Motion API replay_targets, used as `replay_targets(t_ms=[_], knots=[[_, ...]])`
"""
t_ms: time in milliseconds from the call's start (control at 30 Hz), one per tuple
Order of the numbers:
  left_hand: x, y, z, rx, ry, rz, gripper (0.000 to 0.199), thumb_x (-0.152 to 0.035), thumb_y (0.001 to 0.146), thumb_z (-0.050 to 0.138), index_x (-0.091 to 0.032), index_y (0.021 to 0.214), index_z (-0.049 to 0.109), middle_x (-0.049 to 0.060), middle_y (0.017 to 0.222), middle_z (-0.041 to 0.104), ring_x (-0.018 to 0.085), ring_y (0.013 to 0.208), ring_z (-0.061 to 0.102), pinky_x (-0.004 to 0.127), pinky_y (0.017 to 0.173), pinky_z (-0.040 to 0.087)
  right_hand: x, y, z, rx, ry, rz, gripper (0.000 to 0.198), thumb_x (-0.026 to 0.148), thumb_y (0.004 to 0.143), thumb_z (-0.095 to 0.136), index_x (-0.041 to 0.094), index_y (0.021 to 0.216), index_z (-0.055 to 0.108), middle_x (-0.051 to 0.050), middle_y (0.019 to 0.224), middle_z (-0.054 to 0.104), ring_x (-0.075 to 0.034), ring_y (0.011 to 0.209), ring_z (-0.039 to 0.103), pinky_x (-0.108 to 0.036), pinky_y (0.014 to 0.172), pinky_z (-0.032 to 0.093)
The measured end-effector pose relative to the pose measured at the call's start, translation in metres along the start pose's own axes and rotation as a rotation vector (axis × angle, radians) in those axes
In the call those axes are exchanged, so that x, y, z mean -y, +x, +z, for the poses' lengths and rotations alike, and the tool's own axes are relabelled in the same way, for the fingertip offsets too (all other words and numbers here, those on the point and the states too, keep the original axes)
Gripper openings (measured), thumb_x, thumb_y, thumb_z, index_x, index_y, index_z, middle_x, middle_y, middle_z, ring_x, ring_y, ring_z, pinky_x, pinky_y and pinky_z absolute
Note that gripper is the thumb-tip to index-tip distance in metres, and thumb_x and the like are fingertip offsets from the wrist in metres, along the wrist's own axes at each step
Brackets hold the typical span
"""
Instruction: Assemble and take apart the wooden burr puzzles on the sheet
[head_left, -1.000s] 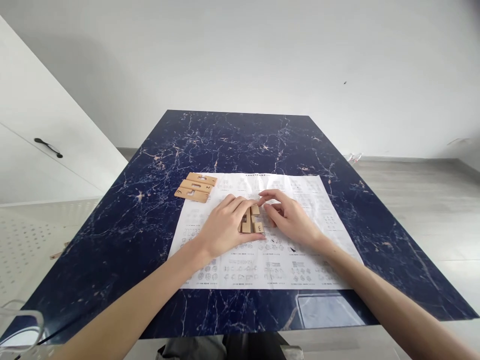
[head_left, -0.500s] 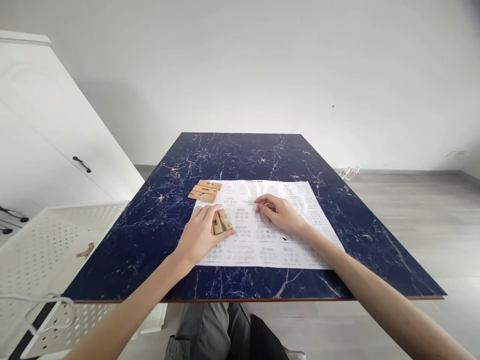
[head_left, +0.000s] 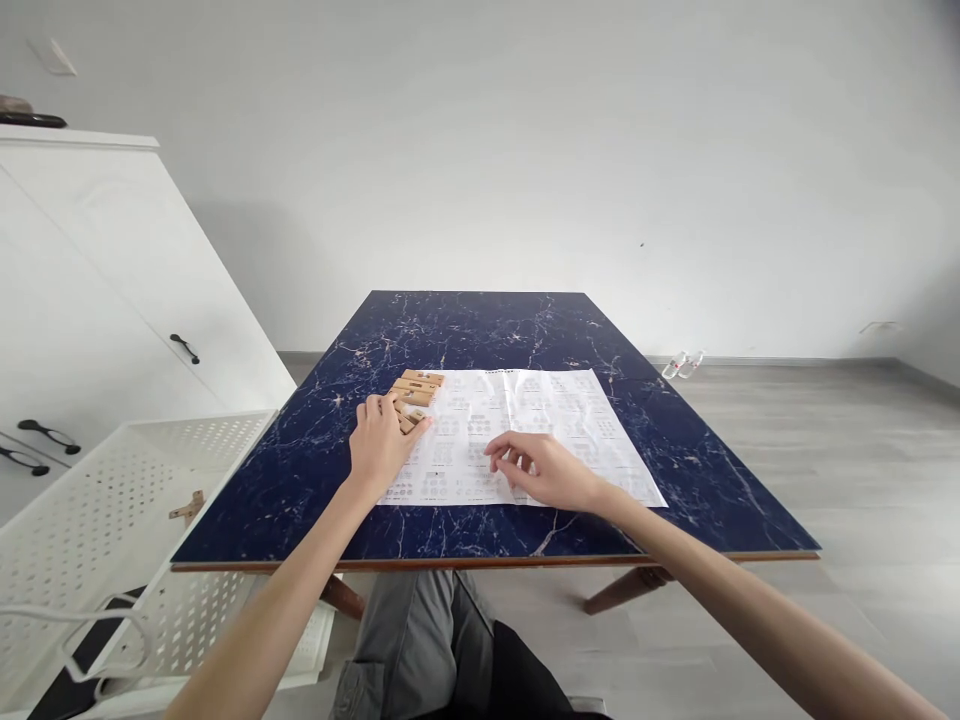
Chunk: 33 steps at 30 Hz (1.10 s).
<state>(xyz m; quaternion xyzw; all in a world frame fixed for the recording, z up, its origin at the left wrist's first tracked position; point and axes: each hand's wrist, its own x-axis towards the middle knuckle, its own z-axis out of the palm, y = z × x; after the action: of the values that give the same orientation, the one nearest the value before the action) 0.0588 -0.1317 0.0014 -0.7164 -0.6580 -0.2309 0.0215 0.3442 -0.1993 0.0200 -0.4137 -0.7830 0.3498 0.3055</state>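
Observation:
My left hand [head_left: 377, 445] lies at the paper's left edge, its fingers and thumb closed around several notched wooden puzzle pieces [head_left: 409, 420], which it partly hides. Just beyond it, more flat wooden pieces [head_left: 416, 386] with cut-outs and dark markings lie side by side at the paper's upper left corner. Over the lower middle of the paper is my right hand [head_left: 551, 470], fingers loosely bent and apart, holding nothing. The large white sheet [head_left: 555, 410] is creased and printed with rows of small diagrams, too fine to read.
The sheet lies on a dark blue marbled table [head_left: 480, 330]. A white perforated basket [head_left: 97, 520] at the left holds a small wooden piece [head_left: 187, 507] and a white cable [head_left: 75, 612]. A white cabinet [head_left: 112, 270] stands behind it.
My left hand has slid the wooden pieces away from me and leftward, close to the flat row. My right hand has drawn nearer the paper's front edge. The camera view has shifted.

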Motion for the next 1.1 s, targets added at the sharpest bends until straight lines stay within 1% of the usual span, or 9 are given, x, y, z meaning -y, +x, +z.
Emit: replay_targets(t_ms=[67, 167, 267, 367, 500, 633, 833, 1000, 1100], knots=[[0.004, -0.001, 0.001, 0.000, -0.028, 0.000, 0.068, -0.063, 0.093, 0.065, -0.015, 0.139, 0.052, 0.023, 0.139, 0.057, 0.044, 0.132, 0.053, 0.052, 0.091, 0.058, 0.009, -0.015, 0.000, 0.025, 0.005, -0.040, 0.022, 0.024, 0.100, 0.056, 0.022, 0.118, 0.067, -0.007, 0.105, 0.080, -0.017, 0.077, 0.073, -0.030, 0.067, 0.057], [0.017, -0.005, 0.000, 0.024, -0.079, 0.030, 0.077, -0.064, 0.089, 0.069, -0.016, 0.145, 0.047, 0.022, 0.146, 0.055, 0.042, 0.139, 0.051, 0.051, 0.101, 0.056, 0.007, -0.032, -0.010, -0.031, 0.039, 0.008, 0.021, 0.028, 0.102, 0.054, 0.022, 0.118, 0.066, -0.007, 0.101, 0.079, -0.017, 0.071, 0.072, -0.031, 0.066, 0.058], [0.033, -0.010, -0.004, 0.036, -0.123, 0.048, 0.085, -0.065, 0.087, 0.071, -0.013, 0.148, 0.044, 0.024, 0.149, 0.053, 0.043, 0.143, 0.050, 0.054, 0.110, 0.051, -0.011, -0.044, -0.023, -0.119, 0.064, 0.082, 0.019, 0.034, 0.102, 0.057, 0.022, 0.115, 0.066, -0.007, 0.099, 0.078, -0.017, 0.069, 0.071, -0.031, 0.064, 0.056], [0.049, -0.015, -0.009, 0.044, -0.167, 0.068, 0.085, -0.062, 0.085, 0.074, -0.012, 0.146, 0.046, 0.024, 0.146, 0.058, 0.042, 0.140, 0.055, 0.055, 0.115, 0.048, -0.034, -0.056, -0.032, -0.220, 0.131, 0.155, 0.023, 0.041, 0.099, 0.062, 0.022, 0.111, 0.067, -0.006, 0.097, 0.077, -0.016, 0.065, 0.068, -0.030, 0.058, 0.053], [0.064, -0.023, -0.014, 0.040, -0.218, 0.099, 0.080, -0.058, 0.087, 0.074, -0.016, 0.148, 0.044, 0.020, 0.145, 0.062, 0.036, 0.132, 0.064, 0.050, 0.115, 0.050, -0.054, -0.068, -0.037, -0.293, 0.175, 0.183, 0.037, 0.057, 0.098, 0.061, 0.021, 0.107, 0.066, -0.007, 0.094, 0.075, -0.015, 0.061, 0.065, -0.028, 0.051, 0.049], [0.068, -0.028, -0.015, 0.021, -0.231, 0.112, 0.074, -0.055, 0.090, 0.072, -0.019, 0.148, 0.044, 0.017, 0.143, 0.066, 0.035, 0.131, 0.065, 0.051, 0.114, 0.050, -0.065, -0.074, -0.034, -0.340, 0.197, 0.201, 0.047, 0.067, 0.096, 0.059, 0.021, 0.101, 0.067, -0.007, 0.090, 0.074, -0.015, 0.057, 0.060, -0.029, 0.049, 0.047], [0.065, -0.028, -0.016, 0.002, -0.199, 0.103, 0.068, -0.054, 0.092, 0.069, -0.019, 0.146, 0.047, 0.015, 0.132, 0.072, 0.036, 0.125, 0.067, 0.051, 0.108, 0.053, -0.070, -0.079, -0.027, -0.354, 0.173, 0.210, 0.045, 0.065, 0.097, 0.061, 0.021, 0.103, 0.069, -0.008, 0.094, 0.076, -0.018, 0.065, 0.064, -0.030, 0.058, 0.050], [0.061, -0.027, -0.013, -0.024, -0.155, 0.089, 0.068, -0.054, 0.091, 0.070, -0.018, 0.145, 0.050, 0.015, 0.125, 0.074, 0.037, 0.121, 0.068, 0.050, 0.101, 0.056, -0.070, -0.079, -0.027, -0.354, 0.151, 0.223, 0.043, 0.063, 0.097, 0.061, 0.022, 0.102, 0.069, -0.008, 0.095, 0.076, -0.018, 0.065, 0.064, -0.030, 0.057, 0.049], [0.057, -0.026, -0.010, -0.042, -0.130, 0.091, 0.067, -0.054, 0.092, 0.069, -0.017, 0.144, 0.050, 0.018, 0.127, 0.073, 0.039, 0.122, 0.067, 0.051, 0.100, 0.056, -0.070, -0.079, -0.027, -0.357, 0.141, 0.225, 0.040, 0.061, 0.098, 0.060, 0.022, 0.102, 0.069, -0.008, 0.095, 0.076, -0.018, 0.065, 0.064, -0.030, 0.058, 0.049]])
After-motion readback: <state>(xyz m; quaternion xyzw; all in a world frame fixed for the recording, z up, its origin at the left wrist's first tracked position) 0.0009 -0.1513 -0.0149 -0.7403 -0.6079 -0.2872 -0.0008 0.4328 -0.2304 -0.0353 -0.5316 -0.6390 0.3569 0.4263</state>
